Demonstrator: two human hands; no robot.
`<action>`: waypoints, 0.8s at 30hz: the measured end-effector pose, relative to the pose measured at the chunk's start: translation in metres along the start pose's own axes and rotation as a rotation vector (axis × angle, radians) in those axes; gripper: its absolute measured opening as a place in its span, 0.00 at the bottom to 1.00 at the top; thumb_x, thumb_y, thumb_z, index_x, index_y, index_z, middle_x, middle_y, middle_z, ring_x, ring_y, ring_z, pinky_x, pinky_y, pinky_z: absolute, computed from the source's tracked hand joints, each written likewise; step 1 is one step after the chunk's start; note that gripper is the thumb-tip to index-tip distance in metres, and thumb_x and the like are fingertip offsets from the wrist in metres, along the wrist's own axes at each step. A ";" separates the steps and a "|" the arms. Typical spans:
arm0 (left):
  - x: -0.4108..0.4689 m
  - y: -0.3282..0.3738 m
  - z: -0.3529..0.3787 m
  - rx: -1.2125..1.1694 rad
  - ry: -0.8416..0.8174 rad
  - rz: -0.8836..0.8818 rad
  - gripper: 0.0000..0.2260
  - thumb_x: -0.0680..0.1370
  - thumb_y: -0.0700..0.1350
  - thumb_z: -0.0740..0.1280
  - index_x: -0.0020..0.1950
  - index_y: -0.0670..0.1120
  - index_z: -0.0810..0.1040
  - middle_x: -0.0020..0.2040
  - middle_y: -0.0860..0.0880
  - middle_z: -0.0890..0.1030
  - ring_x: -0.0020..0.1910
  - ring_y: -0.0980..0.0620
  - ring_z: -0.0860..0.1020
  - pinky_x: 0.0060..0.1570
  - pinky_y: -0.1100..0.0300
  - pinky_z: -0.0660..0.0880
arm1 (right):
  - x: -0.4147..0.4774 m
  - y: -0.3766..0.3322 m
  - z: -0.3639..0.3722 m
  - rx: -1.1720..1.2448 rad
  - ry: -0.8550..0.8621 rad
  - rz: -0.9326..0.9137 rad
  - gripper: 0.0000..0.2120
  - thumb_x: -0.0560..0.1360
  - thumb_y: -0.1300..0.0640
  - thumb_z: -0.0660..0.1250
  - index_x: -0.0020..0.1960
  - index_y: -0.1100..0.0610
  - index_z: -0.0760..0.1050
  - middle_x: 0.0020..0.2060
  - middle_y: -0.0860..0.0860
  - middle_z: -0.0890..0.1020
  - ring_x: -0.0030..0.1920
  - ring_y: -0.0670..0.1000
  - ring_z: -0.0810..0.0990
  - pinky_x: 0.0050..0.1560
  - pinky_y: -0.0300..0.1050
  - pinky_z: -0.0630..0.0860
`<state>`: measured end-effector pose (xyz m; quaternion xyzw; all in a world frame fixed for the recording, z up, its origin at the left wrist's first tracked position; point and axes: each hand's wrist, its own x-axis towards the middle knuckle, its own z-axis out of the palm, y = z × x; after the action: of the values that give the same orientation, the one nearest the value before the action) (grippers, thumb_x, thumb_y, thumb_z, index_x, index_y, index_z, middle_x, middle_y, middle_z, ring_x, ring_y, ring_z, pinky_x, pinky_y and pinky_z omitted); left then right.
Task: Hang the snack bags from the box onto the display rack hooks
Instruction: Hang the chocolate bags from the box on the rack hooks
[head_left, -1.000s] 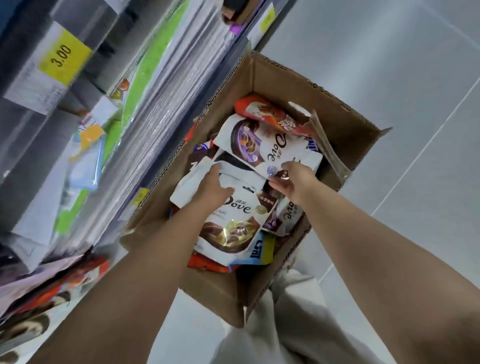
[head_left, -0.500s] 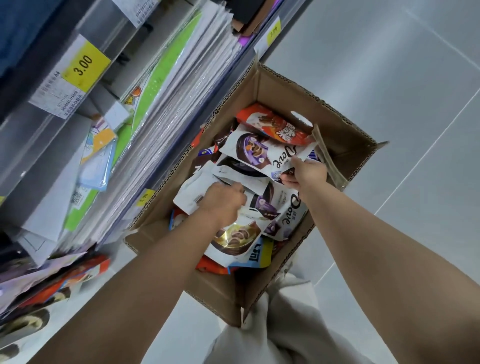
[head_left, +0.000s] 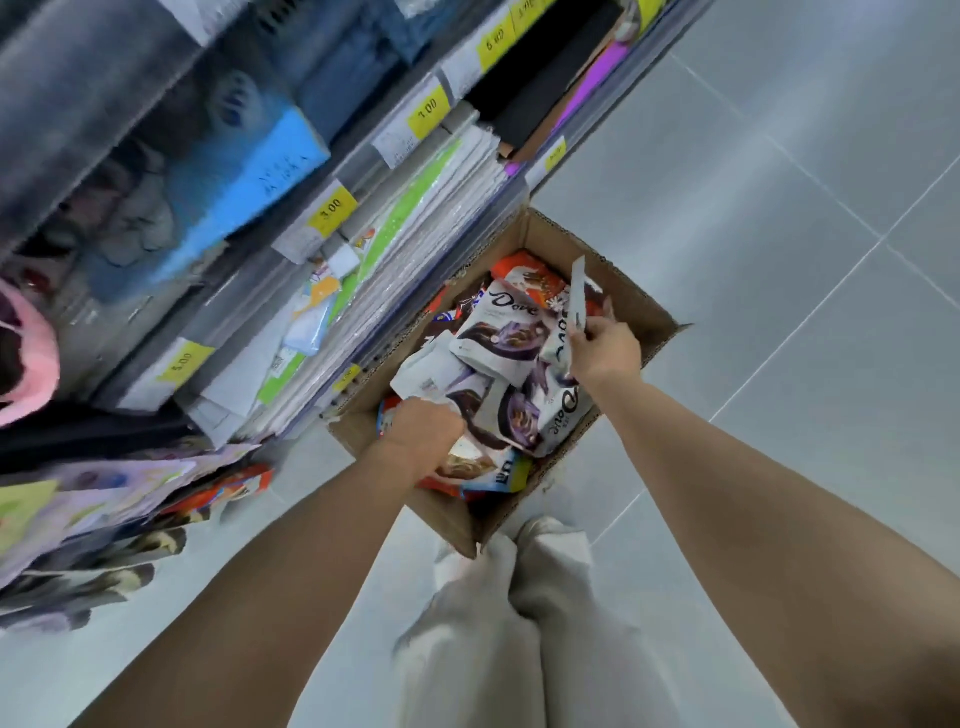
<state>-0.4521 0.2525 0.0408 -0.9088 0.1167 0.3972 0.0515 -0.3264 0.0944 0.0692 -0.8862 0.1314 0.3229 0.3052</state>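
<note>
Cardboard box (head_left: 640, 304) on grey tiled floor (head_left: 779, 249), mid-frame, open, full of snack bags (head_left: 498, 332), mostly white-and-purple Dove packs.

Right hand (head_left: 605, 347) at box's 2 o'clock side, thumb and fingers pinching upper edge of white bag (head_left: 576, 297), which stands on edge above pile.

Left hand (head_left: 426, 435) at box's 8 o'clock corner, knuckles up, fingers curled down among bags; grip hidden, cannot tell.

Shelves (head_left: 415, 218) with yellow price tags (head_left: 332, 210) at box's 10 o'clock. Pale trouser legs (head_left: 519, 623) at 6 o'clock.
</note>
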 end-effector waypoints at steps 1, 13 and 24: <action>-0.015 -0.004 -0.006 -0.016 -0.013 -0.015 0.10 0.78 0.40 0.60 0.56 0.47 0.77 0.54 0.46 0.81 0.55 0.43 0.79 0.48 0.55 0.73 | -0.011 -0.007 -0.008 -0.050 -0.009 -0.021 0.11 0.80 0.56 0.57 0.46 0.59 0.76 0.39 0.55 0.76 0.43 0.56 0.76 0.40 0.44 0.68; -0.215 -0.032 -0.132 -0.175 0.157 -0.363 0.17 0.75 0.34 0.60 0.60 0.50 0.72 0.49 0.46 0.81 0.49 0.42 0.79 0.38 0.57 0.69 | -0.171 -0.112 -0.108 -0.241 -0.037 -0.386 0.22 0.79 0.57 0.60 0.28 0.54 0.57 0.26 0.49 0.62 0.38 0.54 0.66 0.38 0.40 0.60; -0.456 -0.003 -0.198 -0.102 0.737 -0.681 0.06 0.63 0.45 0.67 0.26 0.47 0.74 0.17 0.49 0.69 0.14 0.48 0.68 0.20 0.68 0.61 | -0.367 -0.207 -0.167 -0.572 -0.078 -1.059 0.09 0.79 0.60 0.59 0.40 0.61 0.69 0.43 0.57 0.69 0.46 0.59 0.75 0.42 0.46 0.66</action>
<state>-0.6105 0.2962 0.5098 -0.9765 -0.1955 0.0158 0.0890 -0.4327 0.1640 0.5043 -0.8656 -0.4311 0.1816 0.1788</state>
